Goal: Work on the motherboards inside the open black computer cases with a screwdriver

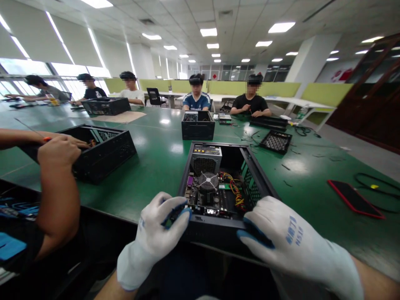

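A black open computer case [262, 175] lies in front of me near the table's edge. Inside it are a power supply [206, 160], a round cooler [208, 181] on the motherboard and a bundle of coloured cables [236, 191]. My left hand [164, 227], in a white glove with blue finger faces, is at the case's near left corner. Its thumb and fingers curve towards each other, tips close together; whatever they pinch is hidden. My right hand [278, 229], gloved alike, grips the near right corner, fingers over the rim and thumb on the front side.
To the left, a co-worker's hand [59, 150] with an orange-handled screwdriver [46, 138] is over another case [109, 154]. More cases stand further back, with people behind them. At right lie a black tray [276, 141], a red-edged phone-like slab [354, 198] and a black cable [362, 183].
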The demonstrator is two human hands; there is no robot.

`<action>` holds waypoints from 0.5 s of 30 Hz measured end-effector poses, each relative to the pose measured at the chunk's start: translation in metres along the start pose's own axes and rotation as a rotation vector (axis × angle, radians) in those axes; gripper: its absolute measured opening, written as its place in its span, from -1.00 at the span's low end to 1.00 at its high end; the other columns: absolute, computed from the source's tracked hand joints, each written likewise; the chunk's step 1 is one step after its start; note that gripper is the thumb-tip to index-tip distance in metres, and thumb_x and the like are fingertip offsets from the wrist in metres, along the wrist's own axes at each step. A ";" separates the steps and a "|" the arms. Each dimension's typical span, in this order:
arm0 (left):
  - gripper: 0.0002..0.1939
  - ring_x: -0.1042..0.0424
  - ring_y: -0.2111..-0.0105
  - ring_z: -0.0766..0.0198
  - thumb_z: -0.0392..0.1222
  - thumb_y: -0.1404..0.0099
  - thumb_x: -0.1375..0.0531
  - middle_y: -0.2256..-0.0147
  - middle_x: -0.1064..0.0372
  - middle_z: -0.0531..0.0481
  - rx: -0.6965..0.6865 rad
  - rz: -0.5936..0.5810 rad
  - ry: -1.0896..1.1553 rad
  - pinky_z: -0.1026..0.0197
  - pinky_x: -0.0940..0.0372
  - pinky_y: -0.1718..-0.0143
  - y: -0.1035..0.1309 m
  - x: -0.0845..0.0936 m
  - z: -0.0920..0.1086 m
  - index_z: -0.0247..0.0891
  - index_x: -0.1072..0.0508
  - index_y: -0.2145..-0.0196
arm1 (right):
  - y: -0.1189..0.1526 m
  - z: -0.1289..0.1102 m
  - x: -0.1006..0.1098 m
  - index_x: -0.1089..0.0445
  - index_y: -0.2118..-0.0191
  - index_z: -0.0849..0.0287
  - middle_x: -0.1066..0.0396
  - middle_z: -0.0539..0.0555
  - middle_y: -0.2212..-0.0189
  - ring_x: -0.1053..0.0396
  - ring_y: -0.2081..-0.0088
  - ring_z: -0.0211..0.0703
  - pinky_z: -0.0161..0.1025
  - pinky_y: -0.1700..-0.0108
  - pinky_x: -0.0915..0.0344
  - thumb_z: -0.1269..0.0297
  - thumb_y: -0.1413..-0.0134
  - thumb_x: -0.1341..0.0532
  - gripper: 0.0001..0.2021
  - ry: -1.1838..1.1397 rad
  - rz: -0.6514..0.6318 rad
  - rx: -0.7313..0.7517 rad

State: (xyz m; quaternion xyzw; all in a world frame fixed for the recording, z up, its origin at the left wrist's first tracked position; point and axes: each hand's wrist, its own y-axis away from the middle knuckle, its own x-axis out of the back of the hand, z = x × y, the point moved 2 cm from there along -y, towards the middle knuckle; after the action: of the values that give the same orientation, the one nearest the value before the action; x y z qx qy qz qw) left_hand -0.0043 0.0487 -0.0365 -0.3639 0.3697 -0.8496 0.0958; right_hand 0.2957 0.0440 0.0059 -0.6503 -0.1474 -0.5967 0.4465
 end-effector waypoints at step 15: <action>-0.83 -0.36 0.50 0.31 -0.16 -0.40 -0.24 0.42 -0.36 0.04 -0.118 -0.147 -0.124 0.23 -0.19 0.46 0.014 0.013 0.038 -0.16 -0.54 0.37 | 0.015 -0.026 0.024 -0.45 0.27 0.10 -0.47 0.05 0.47 -0.37 0.45 -0.09 -0.11 0.37 -0.24 0.17 -0.36 -0.17 -0.80 -0.077 0.131 0.002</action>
State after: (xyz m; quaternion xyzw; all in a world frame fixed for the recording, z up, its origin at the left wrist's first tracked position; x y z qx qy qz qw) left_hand 0.0113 0.0124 -0.0213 -0.4471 0.3846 -0.8069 0.0343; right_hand 0.2962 0.0080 0.0190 -0.6805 -0.1224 -0.5407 0.4792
